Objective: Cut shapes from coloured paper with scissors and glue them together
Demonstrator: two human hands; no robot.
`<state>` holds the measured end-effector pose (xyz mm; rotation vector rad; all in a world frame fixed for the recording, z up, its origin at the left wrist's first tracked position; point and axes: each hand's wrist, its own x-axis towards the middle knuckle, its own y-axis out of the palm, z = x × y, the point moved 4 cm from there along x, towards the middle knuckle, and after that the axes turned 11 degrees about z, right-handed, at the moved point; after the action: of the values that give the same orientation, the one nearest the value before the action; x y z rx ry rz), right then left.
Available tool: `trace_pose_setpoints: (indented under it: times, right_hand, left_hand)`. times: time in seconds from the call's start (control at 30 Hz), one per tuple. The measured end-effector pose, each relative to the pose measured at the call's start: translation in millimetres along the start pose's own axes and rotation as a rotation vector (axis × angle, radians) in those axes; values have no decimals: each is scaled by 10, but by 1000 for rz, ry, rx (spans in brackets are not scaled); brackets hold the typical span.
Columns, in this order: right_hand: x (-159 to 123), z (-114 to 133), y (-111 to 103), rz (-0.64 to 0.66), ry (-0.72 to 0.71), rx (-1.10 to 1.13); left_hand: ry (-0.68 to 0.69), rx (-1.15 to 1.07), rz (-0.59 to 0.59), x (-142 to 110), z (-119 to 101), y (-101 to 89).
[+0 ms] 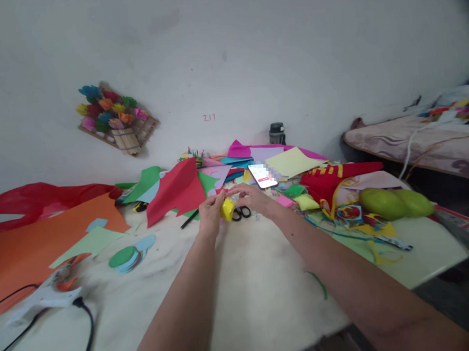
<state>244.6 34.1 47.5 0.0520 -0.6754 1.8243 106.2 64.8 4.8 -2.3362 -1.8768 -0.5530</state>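
My left hand [210,215] is closed in a pinch over the table, its fingertips on a small, shiny yellow piece [227,210], perhaps folded paper. From the other side my right hand [252,197] reaches in, fingers bent and pinched at the top of the same piece. A bit of red shows by the fingertips, too small to name. Black-handled scissors [243,212] lie just under the right hand. By the left hand rests a black stick-like thing [189,219]. A lit phone [263,176] lies behind the right hand.
Coloured sheets, red [178,192] and orange [51,239], cover the back and left. Paper circles [124,259] and a white corded tool [47,301] lie left. To the right are green fruits [395,203] and scraps. A dark bottle [277,133] stands by the wall.
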Motion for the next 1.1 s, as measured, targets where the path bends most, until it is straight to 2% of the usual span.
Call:
trace_pose_setpoints:
  times: [0.37, 0.5, 0.57, 0.67, 0.73, 0.87, 1.1]
  right_hand:
    - [45, -53, 50, 28, 81, -52]
    - [37, -58, 45, 94, 70, -59]
    - [13, -62, 42, 99, 125, -21]
    - [-36, -84, 33, 19, 275, 85]
    - [-56, -74, 44, -13, 321, 159]
    - [-62, -26, 53, -34, 316, 334]
    - [-74, -143, -95, -283, 279, 541]
  left_hand:
    - [13, -21, -26, -28, -41, -7]
    - [23, -6, -23, -27, -29, 11]
    - [28, -2, -26, -25, -26, 15]
    - [32, -30, -43, -22, -24, 14]
    - [27, -66, -65, -21, -24, 10]
    - [22, -98, -77, -25, -41, 9]
    - [41, -116, -153, -40, -67, -51]
